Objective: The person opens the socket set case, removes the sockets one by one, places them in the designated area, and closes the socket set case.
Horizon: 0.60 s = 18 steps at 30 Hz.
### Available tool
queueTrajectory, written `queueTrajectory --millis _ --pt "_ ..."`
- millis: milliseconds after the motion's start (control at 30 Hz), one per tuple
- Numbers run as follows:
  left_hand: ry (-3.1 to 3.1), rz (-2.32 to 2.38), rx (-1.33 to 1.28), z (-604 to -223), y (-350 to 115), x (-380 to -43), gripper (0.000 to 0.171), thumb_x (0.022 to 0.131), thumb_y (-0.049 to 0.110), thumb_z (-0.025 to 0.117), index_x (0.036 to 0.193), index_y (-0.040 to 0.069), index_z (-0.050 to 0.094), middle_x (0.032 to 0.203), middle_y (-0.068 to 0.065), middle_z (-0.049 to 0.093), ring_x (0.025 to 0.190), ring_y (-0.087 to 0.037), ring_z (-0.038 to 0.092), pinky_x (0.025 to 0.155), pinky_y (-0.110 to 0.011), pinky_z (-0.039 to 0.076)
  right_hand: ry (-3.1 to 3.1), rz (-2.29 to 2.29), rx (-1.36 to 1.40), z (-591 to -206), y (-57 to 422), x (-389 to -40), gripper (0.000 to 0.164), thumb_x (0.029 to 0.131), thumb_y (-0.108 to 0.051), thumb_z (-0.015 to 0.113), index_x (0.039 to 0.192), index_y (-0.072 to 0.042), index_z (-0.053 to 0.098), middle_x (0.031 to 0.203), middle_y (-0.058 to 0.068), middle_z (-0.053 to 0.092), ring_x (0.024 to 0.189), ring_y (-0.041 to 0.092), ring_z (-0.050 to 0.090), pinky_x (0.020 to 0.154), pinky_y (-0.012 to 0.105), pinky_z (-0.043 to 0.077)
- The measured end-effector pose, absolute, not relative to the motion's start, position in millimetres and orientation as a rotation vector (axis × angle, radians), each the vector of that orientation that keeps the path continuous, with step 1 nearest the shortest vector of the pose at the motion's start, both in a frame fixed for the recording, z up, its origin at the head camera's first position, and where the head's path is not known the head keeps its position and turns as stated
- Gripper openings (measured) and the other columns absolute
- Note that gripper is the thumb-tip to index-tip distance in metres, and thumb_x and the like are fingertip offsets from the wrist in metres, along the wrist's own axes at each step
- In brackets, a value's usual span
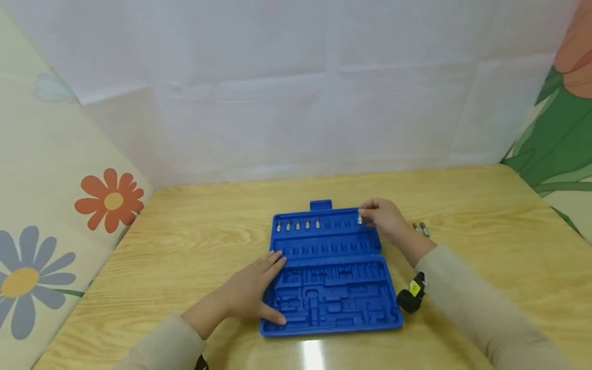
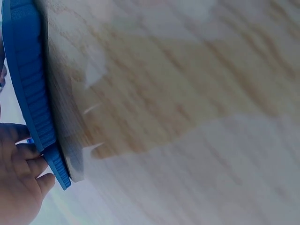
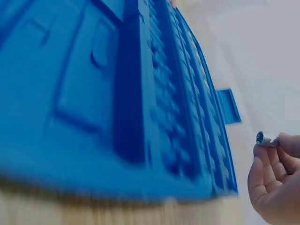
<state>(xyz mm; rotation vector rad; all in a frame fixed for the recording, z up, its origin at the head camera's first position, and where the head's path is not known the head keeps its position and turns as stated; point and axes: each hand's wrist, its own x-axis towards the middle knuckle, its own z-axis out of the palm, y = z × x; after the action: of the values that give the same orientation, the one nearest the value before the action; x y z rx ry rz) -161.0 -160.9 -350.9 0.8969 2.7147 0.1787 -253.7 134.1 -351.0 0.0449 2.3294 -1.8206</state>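
An unfolded blue plastic tool case (image 1: 333, 321), with moulded slots, lies flat on the table. Along its far row, toward the left, stand several small metal bit sockets (image 1: 298, 225). My right hand (image 1: 386, 218) is over the far right corner and pinches another bit socket (image 3: 266, 139) between thumb and fingertips. A square hole shows in that socket's wider end in the right wrist view. At the case's left side my left hand (image 1: 252, 285) rests with spread fingers on the edge, thumb over the near half. The left wrist view shows its fingers (image 2: 35, 164) against the outer wall.
Two more bit sockets (image 1: 421, 229) lie on the wooden table (image 1: 208, 221), right of the case and close to my right wrist. A latch tab (image 1: 321, 205) sticks out from the case's far edge. A white cloth (image 1: 277, 103) hangs behind the table.
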Motion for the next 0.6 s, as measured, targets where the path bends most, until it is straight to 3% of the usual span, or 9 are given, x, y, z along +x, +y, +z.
queueTrajectory --millis 400,600 --pt "2.731 0.134 0.914 -351.5 -164.0 -165.0 0.113 0.057 0.075 0.049 0.137 0.002 0.019 0.141 -0.016 0.013 0.127 -0.032 0.011 0.101 -0.042 0.016 2.434 -1.761 0.063 -346.6 203.5 -240.3 0.037 0.091 -0.016 0.043 0.116 0.011 0.04 0.098 0.011 0.05 0.081 0.012 0.05 0.082 0.037 0.042" --pt "2.713 0.161 0.906 -352.0 -161.0 -163.0 0.112 0.057 0.074 0.051 0.137 0.002 0.019 0.141 -0.016 0.013 0.127 -0.032 0.011 0.101 -0.043 0.016 2.504 -1.726 0.124 -356.7 237.1 -232.9 0.038 0.091 -0.019 0.043 0.114 0.011 0.04 0.09 0.004 0.05 0.08 0.011 0.05 0.081 0.036 0.041"
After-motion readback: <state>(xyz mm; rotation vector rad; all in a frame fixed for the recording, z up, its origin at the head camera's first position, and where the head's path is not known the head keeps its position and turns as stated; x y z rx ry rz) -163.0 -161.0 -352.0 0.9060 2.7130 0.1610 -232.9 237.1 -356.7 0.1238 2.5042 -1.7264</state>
